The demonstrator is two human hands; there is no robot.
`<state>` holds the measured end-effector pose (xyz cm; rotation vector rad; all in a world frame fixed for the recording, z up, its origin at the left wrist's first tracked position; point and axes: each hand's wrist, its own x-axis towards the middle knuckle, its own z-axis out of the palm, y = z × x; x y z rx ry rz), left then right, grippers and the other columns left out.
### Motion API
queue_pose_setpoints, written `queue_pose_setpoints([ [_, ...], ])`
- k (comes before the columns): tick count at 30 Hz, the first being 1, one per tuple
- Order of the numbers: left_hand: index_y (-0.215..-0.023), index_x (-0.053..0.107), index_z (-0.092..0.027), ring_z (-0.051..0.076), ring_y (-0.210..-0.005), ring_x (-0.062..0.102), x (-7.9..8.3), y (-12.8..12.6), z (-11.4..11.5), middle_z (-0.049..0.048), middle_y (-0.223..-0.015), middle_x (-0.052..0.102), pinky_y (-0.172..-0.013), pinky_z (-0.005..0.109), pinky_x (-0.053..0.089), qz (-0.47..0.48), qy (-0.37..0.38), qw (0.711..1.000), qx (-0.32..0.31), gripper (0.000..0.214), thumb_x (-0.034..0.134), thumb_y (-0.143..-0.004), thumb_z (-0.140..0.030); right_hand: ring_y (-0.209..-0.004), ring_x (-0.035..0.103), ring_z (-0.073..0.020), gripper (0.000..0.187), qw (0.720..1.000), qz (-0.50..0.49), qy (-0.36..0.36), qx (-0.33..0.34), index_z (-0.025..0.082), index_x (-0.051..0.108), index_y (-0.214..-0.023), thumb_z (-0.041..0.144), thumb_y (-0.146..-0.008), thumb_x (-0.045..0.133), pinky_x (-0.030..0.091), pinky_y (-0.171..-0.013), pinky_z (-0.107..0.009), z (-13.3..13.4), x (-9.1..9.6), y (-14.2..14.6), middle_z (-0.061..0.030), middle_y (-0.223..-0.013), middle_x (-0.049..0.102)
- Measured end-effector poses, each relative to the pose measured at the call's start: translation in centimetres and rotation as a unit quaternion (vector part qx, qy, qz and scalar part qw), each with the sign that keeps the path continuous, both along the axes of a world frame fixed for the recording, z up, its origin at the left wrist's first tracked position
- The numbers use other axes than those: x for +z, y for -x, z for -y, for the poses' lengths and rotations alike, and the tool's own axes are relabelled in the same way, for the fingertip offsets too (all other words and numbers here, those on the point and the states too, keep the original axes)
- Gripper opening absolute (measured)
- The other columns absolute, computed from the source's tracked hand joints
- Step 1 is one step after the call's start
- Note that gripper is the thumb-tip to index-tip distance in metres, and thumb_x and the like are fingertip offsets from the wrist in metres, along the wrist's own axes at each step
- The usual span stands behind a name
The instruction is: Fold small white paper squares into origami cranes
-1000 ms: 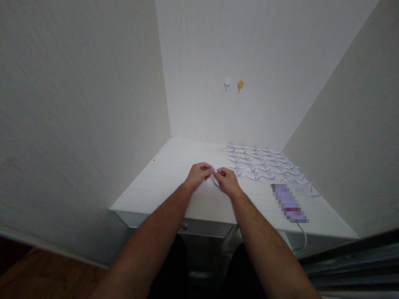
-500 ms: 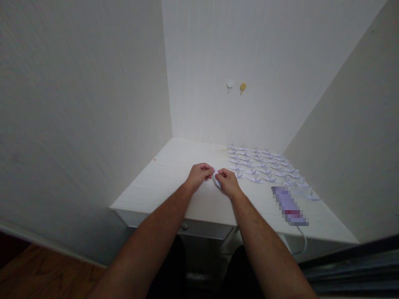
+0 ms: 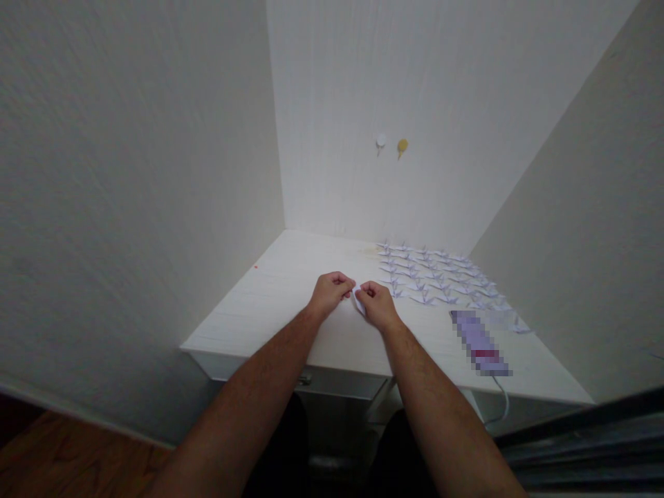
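My left hand (image 3: pixel 330 293) and my right hand (image 3: pixel 380 304) meet over the middle of a white desk (image 3: pixel 270 304). Both are closed in a pinch on a small piece of pale folded paper (image 3: pixel 357 300) held between their fingertips. Most of the paper is hidden by my fingers. Just right of my hands, several small folded paper cranes (image 3: pixel 436 277) lie in rows on the desk.
A pixelated flat device (image 3: pixel 480 342) with a white cable (image 3: pixel 502 402) lies at the desk's right front. Walls close in the desk on the left, back and right. Two small hooks (image 3: pixel 391 145) are stuck on the back wall. Wooden floor shows at lower left.
Both hands stay together on the folded paper with only slight finger shifts. The view has drifted a little.
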<state>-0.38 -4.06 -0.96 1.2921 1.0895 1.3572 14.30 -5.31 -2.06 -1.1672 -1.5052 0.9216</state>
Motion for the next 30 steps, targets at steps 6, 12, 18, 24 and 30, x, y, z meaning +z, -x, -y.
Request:
queue_pose_setpoints([
  [6, -0.066, 0.064, -0.015, 0.009, -0.046, 0.048, 0.23, -0.13, 0.14, -0.0011, -0.051, 0.058, -0.047, 0.023, 0.035, -0.006, -0.007, 1.000, -0.005, 0.019, 0.072, -0.065, -0.032, -0.055, 0.050, -0.0132, 0.018, 0.999, 0.025, -0.021, -0.032, 0.018, 0.061, -0.070, 0.036, -0.071, 0.061, 0.037, -0.054, -0.025, 0.10, 0.22, 0.13, 0.0014, -0.060, 0.058],
  [12, -0.065, 0.064, -0.015, 0.009, -0.047, 0.048, 0.28, -0.15, 0.22, -0.0012, -0.052, 0.058, -0.048, 0.022, 0.035, 0.007, -0.009, 1.000, 0.004, 0.016, 0.072, -0.063, -0.029, -0.058, 0.053, -0.0140, 0.018, 0.998, 0.030, -0.023, -0.041, 0.018, 0.062, -0.071, 0.036, -0.072, 0.061, 0.039, -0.056, -0.026, 0.19, 0.31, 0.17, 0.0005, -0.062, 0.060],
  [18, -0.063, 0.064, -0.015, 0.009, -0.046, 0.047, 0.24, -0.12, 0.21, -0.0016, -0.050, 0.057, -0.048, 0.023, 0.035, 0.003, -0.011, 1.000, 0.018, 0.015, 0.070, -0.063, -0.028, -0.054, 0.050, -0.0134, 0.018, 0.999, 0.028, -0.013, -0.034, 0.018, 0.062, -0.070, 0.037, -0.071, 0.062, 0.037, -0.053, -0.025, 0.19, 0.16, 0.23, 0.0011, -0.060, 0.060],
  [24, -0.063, 0.063, -0.016, 0.009, -0.046, 0.047, 0.24, -0.04, 0.05, -0.0022, -0.050, 0.056, -0.049, 0.023, 0.035, -0.008, -0.014, 1.000, 0.020, 0.014, 0.069, -0.064, -0.028, -0.054, 0.050, -0.0129, 0.018, 0.999, 0.036, -0.024, -0.032, 0.018, 0.062, -0.071, 0.036, -0.072, 0.061, 0.037, -0.053, -0.025, 0.03, 0.06, 0.27, 0.0012, -0.060, 0.060],
  [30, -0.062, 0.062, -0.016, 0.009, -0.046, 0.046, 0.16, -0.08, 0.01, -0.0028, -0.050, 0.056, -0.049, 0.022, 0.035, -0.012, -0.017, 1.000, 0.019, 0.016, 0.070, -0.065, -0.030, -0.053, 0.049, -0.0129, 0.019, 0.998, 0.047, -0.023, -0.028, 0.019, 0.062, -0.070, 0.037, -0.072, 0.061, 0.036, -0.052, -0.025, -0.03, -0.01, 0.24, 0.0014, -0.059, 0.059],
])
